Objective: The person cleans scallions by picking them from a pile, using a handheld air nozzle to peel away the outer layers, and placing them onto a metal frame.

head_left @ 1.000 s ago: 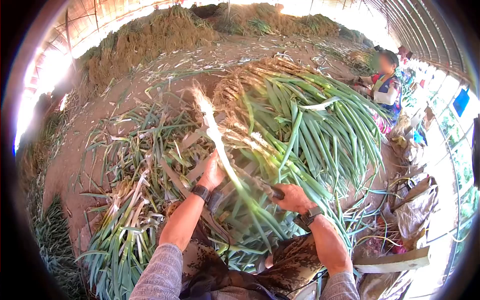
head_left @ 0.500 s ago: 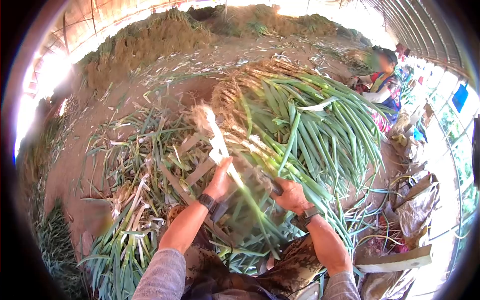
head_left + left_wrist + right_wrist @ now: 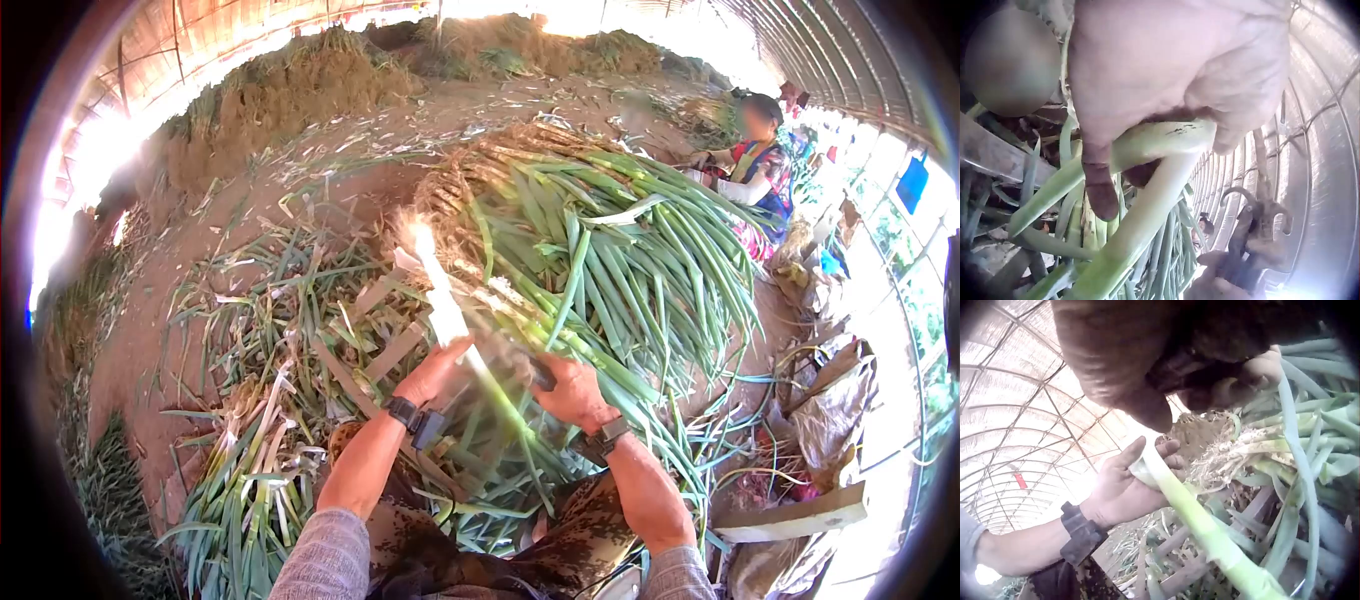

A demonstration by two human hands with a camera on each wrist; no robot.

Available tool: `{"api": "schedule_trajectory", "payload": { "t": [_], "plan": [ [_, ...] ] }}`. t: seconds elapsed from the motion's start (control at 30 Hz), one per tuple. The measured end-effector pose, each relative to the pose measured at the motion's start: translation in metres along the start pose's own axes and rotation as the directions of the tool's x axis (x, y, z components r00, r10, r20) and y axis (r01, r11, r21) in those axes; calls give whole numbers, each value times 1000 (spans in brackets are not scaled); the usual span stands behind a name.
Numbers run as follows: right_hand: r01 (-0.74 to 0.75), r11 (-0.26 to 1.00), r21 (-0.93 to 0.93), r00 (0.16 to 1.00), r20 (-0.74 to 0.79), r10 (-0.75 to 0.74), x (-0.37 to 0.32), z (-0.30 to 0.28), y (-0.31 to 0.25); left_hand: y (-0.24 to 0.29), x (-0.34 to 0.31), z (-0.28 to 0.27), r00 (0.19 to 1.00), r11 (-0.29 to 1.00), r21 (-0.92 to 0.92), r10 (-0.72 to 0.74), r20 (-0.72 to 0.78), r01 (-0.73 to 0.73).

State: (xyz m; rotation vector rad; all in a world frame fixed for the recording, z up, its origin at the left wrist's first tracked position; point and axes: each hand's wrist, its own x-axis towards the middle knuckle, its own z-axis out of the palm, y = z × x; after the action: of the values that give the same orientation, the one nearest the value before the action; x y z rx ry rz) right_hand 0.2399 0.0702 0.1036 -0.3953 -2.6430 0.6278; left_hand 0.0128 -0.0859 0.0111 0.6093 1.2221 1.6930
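Observation:
My left hand (image 3: 435, 370) grips a long green onion (image 3: 497, 395) by its white shaft, with the roots pointing away from me and the leaves hanging toward my knees. In the left wrist view a loose outer layer (image 3: 1160, 142) bends over beside the smooth stalk under the fingers. My right hand (image 3: 575, 392) holds a dark-handled tool (image 3: 541, 375) close to the stalk's right side. In the left wrist view the tool shows a curved hook (image 3: 1235, 192) and a thin rod; the right hand largely hides its body. Its working end is blurred in the head view.
A big heap of green onions (image 3: 640, 250) lies ahead to the right. Leaf scraps (image 3: 270, 290) and more onions (image 3: 250, 510) cover the left. Another person (image 3: 760, 175) sits at far right. A wooden board (image 3: 790, 518) lies near my right side.
My left hand has come slightly toward me and right with the onion, whose root end has dropped lower in view. The right hand has shifted a little left with the tool, closing the gap between them.

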Motion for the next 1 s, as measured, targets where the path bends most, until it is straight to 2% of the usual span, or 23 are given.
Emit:
{"api": "schedule_trajectory", "payload": {
  "t": [0.07,0.1,0.17,0.23,0.3,0.37,0.4,0.43,0.5,0.57,0.6,0.67,0.7,0.73,0.77,0.83,0.87,0.9,0.97,1.0],
  "plan": [
    [-170,982,82,985,-5,171,0,-9,-10,3,-2,-3,998,999,-39,2,-56,-5],
    [-183,981,65,982,-30,185,-2,-6,-3,-18,11,-20,991,992,-24,123,-50,-124],
    [8,999,31,1000,13,-9,-14,2,20,-5,4,-6,969,967,-195,122,-214,-165],
    [25,1000,-10,965,261,-21,-21,-6,16,11,-6,-7,978,951,-247,156,-137,-187],
    [34,998,-48,915,403,-12,-27,4,18,-4,10,-28,892,938,-210,169,-419,-277],
    [-10,998,-62,914,405,34,-32,-1,13,-21,24,-72,883,911,-278,159,-442,-303],
    [16,1000,-25,917,399,-5,-34,1,17,-16,22,-73,859,905,-256,189,-475,-340],
    [43,999,12,919,392,-45,-35,5,23,-3,18,-68,824,899,-207,234,-516,-385],
    [16,999,40,923,384,-30,-34,14,33,34,-8,-51,737,878,-16,392,-551,-479],
    [-60,996,69,924,380,29,-34,21,40,68,-18,-86,686,873,-21,368,-628,-488],
    [-58,996,70,926,376,28,-34,20,42,93,-28,-90,638,849,15,408,-653,-528],
    [-20,1000,12,954,300,16,-38,16,46,158,-42,-113,521,786,116,504,-689,-608],
    [-68,997,33,946,319,54,-38,6,42,190,-51,-130,449,749,186,556,-700,-636],
    [-119,991,59,933,348,91,-38,-6,39,222,-72,-126,363,671,367,690,-626,-644],
    [-96,995,25,945,318,83,-39,-9,44,259,-97,-121,280,565,535,806,-522,-628],
    [-69,996,-50,962,260,79,-45,1,71,331,-142,-139,201,639,609,749,-631,-470],
    [-147,989,-33,956,250,151,-48,2,77,357,-171,-131,188,619,662,774,-604,-423],
    [-207,972,-112,937,263,230,-49,-5,77,378,-194,-123,177,594,709,799,-574,-381],
    [-281,947,-155,915,255,314,-58,-17,85,431,-239,-191,41,532,836,846,-532,-137],
    [-322,928,-187,887,284,365,-60,-21,90,442,-264,-193,64,596,801,798,-599,62]
  ]
}}
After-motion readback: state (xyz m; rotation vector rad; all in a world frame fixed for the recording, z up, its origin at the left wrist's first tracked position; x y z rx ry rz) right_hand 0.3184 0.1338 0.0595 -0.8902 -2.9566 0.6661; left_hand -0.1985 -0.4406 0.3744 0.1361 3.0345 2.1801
